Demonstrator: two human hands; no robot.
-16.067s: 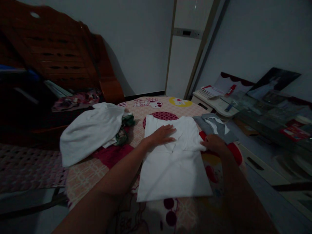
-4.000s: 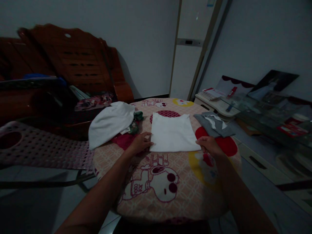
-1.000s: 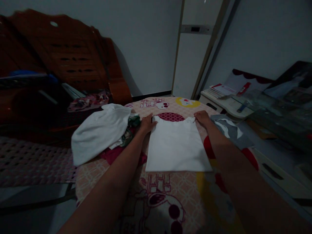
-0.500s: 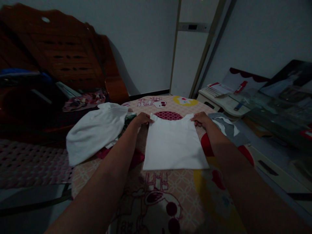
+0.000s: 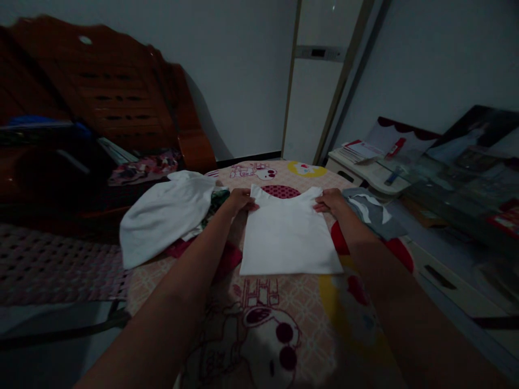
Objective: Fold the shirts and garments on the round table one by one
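A white shirt (image 5: 290,237) lies flat in a neat, near-rectangular shape, its scooped neckline on the far side and its straight edge towards me. My left hand (image 5: 242,200) is closed on its far left corner, by the shoulder. At the opposite shoulder, my right hand (image 5: 329,200) pinches the far right corner, thumb and fingers together. Under the shirt is a round table with a pink patterned cloth (image 5: 308,302). Left of my left forearm rests a heap of white cloth (image 5: 168,216). Beyond my right wrist lies a grey and white garment (image 5: 373,213).
A wooden bench (image 5: 117,102) holding clothes stands at the left behind the table. To the right is a glass-topped stand (image 5: 430,178) with papers (image 5: 360,152). A tall white cabinet-like unit (image 5: 312,102) stands against the back wall.
The view has shifted slightly. Both hands have slid a little along the shirt's shoulder edges, with their fingers now further over the cloth. The shirt remains flat on the table.
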